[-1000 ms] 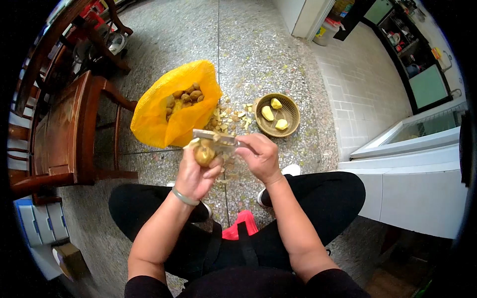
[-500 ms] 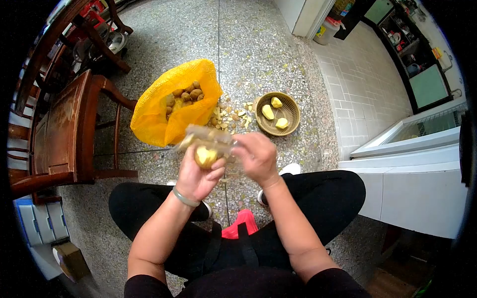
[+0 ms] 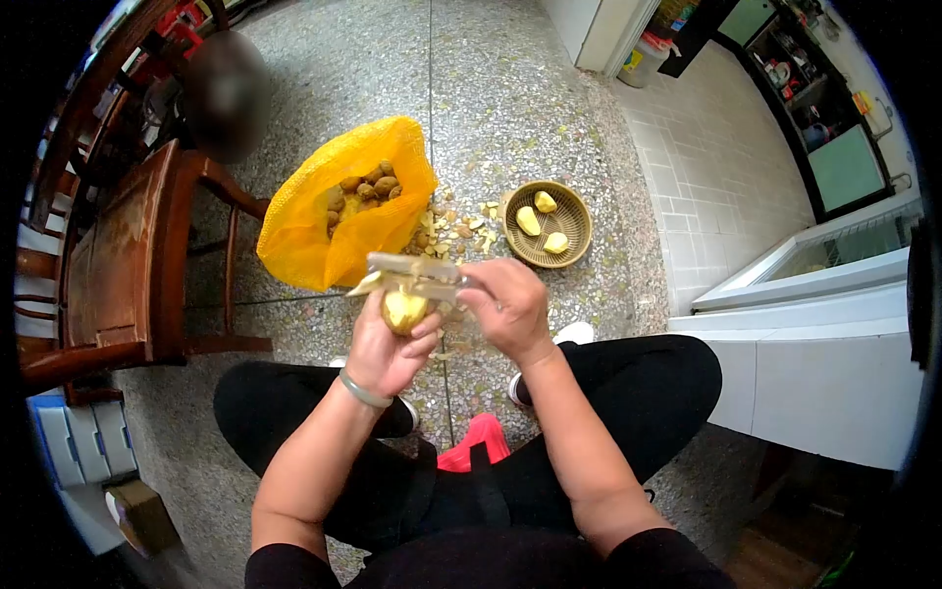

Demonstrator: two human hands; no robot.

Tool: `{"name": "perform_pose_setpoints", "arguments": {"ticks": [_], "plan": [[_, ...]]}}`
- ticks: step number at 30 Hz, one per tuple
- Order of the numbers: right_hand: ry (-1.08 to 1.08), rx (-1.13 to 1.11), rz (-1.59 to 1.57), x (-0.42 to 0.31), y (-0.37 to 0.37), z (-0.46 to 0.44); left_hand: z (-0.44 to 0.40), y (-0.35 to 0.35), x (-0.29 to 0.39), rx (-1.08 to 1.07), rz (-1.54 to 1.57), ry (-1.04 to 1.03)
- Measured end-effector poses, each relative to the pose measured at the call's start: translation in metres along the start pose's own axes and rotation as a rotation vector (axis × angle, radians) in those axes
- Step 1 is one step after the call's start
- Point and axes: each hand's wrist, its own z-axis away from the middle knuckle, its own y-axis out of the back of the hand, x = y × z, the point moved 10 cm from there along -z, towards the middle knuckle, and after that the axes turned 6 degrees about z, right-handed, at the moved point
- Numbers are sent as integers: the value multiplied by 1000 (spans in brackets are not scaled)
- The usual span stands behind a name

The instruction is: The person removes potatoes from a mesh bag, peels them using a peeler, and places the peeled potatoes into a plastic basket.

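My left hand [image 3: 385,346] is closed around a partly peeled potato [image 3: 404,312], its pale yellow flesh facing up. In my right hand [image 3: 510,306] is the handle end of a peeler [image 3: 417,273], a flat metallic-looking tool lying across the top of the potato. A strip of peel [image 3: 363,286] hangs at the tool's left end. Beyond my hands, a yellow mesh bag [image 3: 294,236] stands open with several unpeeled potatoes [image 3: 371,187] inside. To its right, a round brown basket [image 3: 577,250] holds three peeled potatoes [image 3: 528,221].
Peel scraps [image 3: 456,234] litter the speckled floor between bag and basket. A wooden chair [image 3: 128,250] stands at the left, a white cabinet [image 3: 834,383] at the right. My knees flank the work area, with something pink [image 3: 476,444] between my legs.
The peeler, blurred by motion before, now shows more sharply over the potato, with a peel strip visible at its left end. Both hands stay in nearly the same place.
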Motion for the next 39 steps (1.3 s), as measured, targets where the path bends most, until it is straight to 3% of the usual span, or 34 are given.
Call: {"name": "perform_pose_setpoints", "arguments": {"ticks": [3, 6, 8, 11, 15, 18, 19, 20, 22, 26, 28, 31, 34, 36, 39], "plan": [[-230, -36, 19, 34, 7, 3, 3, -11, 1, 7, -69, 3], [-259, -47, -84, 22, 9, 1, -1, -2, 8, 36, -184, -106], [-261, -52, -123, 10, 5, 0, 0, -5, 8, 47, -238, -128], [-36, -84, -44, -29, 1, -7, -1, 3, 16, 135, -389, -249], [-139, -125, -51, 4, -4, 1, 3, 14, 21, 173, -398, -303], [-273, -124, -97, 39, -4, 11, 1, 9, 21, 130, -349, -239], [-313, -154, -85, 48, -5, 14, 0, 9, 19, 29, -312, -196], [-314, -152, -83, 56, -5, 16, 1, 1, 17, 28, -313, -194], [-401, -139, 15, 78, -3, 24, 10, -3, 16, 228, -330, -205], [-434, -111, -81, 63, 3, 19, 7, -15, 10, 91, -341, -157], [-366, -105, -93, 41, 2, 13, 4, -10, 9, 58, -276, -147], [-69, -68, -53, -18, 4, -2, -1, 5, 5, 11, -213, -119], [-21, -83, 62, -16, 0, -1, 1, 9, 4, 41, -254, -118], [-94, -58, 95, 15, 6, 3, 7, -3, 5, 50, -444, -95], [-331, -69, 59, 56, 13, 9, 5, -10, 5, 56, -423, -115]]}}
